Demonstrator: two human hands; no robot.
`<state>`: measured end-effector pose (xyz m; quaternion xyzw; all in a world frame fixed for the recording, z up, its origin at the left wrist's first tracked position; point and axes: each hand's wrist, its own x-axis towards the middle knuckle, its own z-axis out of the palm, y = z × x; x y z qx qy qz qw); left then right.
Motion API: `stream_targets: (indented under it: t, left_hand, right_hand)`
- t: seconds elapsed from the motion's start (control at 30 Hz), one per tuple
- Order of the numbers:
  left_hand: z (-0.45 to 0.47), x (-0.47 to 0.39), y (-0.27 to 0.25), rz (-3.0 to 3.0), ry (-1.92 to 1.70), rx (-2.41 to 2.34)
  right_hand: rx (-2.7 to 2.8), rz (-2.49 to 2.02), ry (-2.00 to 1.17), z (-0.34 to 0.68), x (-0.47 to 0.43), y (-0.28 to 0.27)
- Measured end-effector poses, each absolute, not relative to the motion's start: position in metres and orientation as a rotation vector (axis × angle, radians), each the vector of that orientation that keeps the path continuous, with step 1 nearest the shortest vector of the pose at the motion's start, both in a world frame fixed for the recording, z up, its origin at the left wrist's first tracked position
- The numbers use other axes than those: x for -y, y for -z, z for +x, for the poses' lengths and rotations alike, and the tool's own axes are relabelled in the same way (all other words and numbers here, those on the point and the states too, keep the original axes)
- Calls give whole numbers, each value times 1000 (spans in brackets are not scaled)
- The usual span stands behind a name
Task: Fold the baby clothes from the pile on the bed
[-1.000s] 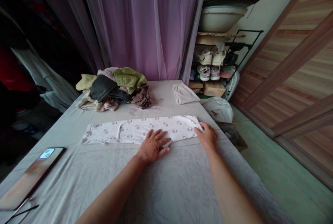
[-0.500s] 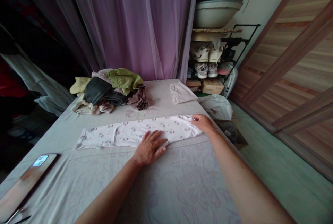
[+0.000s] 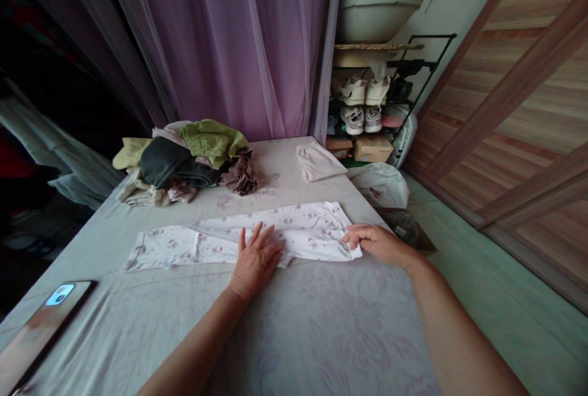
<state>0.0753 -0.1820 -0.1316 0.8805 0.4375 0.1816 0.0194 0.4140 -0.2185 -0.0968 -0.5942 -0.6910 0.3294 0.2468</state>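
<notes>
Where the printed garment [image 3: 316, 246] lies, two contacts are noted

We find it on the patterned sheet [image 3: 285, 341], long axis left to right, extending left from the right hand [image 3: 374, 243], whose narrowed fingers pinch its right end. The left hand [image 3: 257, 264], fingers spread wide, rests mid-length at its near edge. At far right we note a white basin [image 3: 379, 19] and a cardboard box [image 3: 373, 149], interiors hidden; nearer, a plastic bag [image 3: 388, 184], contents unclear.
</notes>
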Motion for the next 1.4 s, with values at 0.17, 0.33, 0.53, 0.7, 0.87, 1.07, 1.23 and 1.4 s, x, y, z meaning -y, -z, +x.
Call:
stream_targets:
  t: [0.17, 0.33, 0.53, 0.7, 0.87, 1.07, 1.23, 1.4]
  left_hand:
    - [75, 179, 132, 2666, -518, -1235]
    - [76, 179, 130, 2638, -517, -1188]
    - [76, 179, 130, 2653, -517, -1181]
    - [77, 180, 130, 2705, -453, -1165]
    - [76, 180, 130, 2755, -367, -1093]
    - [77, 180, 131, 2739, -338, -1099]
    - [76, 179, 132, 2724, -342, -1096]
    - [76, 180, 134, 2760, -380, -1084]
  right_hand:
    - [1884, -1752, -833, 406, 208, 87]
    - [1892, -1936, -698, 394, 189, 74]
    - [2131, -1946, -967, 405, 159, 67]
    - [2132, -2084, -541, 399, 125, 71]
    - [2272, -2093, -293, 371, 103, 83]
    - [2108, -2219, -221, 363, 96, 95]
    - [2041, -2203, -316, 372, 95, 102]
    - [2033, -2218, -360, 374, 96, 100]
